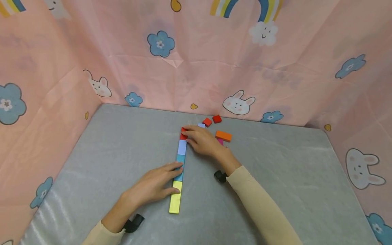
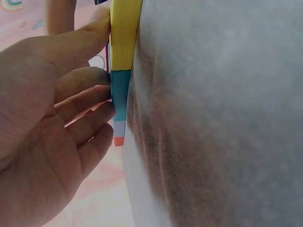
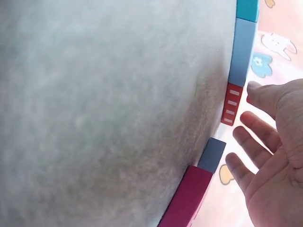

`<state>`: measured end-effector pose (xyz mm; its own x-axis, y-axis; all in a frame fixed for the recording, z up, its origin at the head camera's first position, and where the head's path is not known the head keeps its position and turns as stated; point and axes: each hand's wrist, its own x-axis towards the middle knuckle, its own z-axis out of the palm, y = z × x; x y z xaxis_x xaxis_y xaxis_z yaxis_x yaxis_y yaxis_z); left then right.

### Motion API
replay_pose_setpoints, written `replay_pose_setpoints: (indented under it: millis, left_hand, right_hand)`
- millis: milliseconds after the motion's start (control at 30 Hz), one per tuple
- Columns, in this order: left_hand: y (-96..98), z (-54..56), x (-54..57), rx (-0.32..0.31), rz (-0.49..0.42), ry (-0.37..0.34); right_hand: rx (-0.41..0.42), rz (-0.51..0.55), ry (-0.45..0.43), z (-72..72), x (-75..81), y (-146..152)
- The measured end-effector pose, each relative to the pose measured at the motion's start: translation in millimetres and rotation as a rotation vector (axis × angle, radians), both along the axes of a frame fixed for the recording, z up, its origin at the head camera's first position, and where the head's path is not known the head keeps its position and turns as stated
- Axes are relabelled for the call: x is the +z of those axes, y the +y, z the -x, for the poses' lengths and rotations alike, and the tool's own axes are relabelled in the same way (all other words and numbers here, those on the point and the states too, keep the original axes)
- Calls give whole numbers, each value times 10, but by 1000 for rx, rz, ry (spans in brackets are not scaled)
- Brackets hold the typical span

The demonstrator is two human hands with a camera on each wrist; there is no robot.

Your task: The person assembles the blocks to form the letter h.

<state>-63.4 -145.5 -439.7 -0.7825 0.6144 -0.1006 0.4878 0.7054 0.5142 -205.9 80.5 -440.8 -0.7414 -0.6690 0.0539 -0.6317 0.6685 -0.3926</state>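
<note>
A straight row of blocks runs away from the body: a yellow block (image 1: pixel 175 203) nearest, then a teal block (image 1: pixel 180 159), a lavender block (image 1: pixel 182 147) and a red block (image 1: pixel 182 136). My left hand (image 1: pixel 151 185) lies along the row's left side, thumb on the yellow block and extended fingertips on the teal one. Over the far end is my right hand (image 1: pixel 200 139), its fingertips right at the red block. In the right wrist view, white marks line the side of that red block (image 3: pixel 230 105), and the thumb and spread fingers stay loosely bent above it.
Right of the row lie an orange block (image 1: pixel 224 136), a magenta block (image 1: pixel 219 141) partly hidden by the right hand, and a second lavender block (image 1: pixel 201 125). Two small red blocks (image 1: pixel 207 122) sit near the back edge, before the pink patterned curtain (image 1: pixel 199 75).
</note>
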Motion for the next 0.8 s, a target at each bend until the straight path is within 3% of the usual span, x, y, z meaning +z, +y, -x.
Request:
replay_pose_setpoints:
  millis: [800]
  left_hand:
    - [6, -37, 26, 7, 6, 14]
  right_hand:
    - [-231, 117, -72, -299, 53, 569]
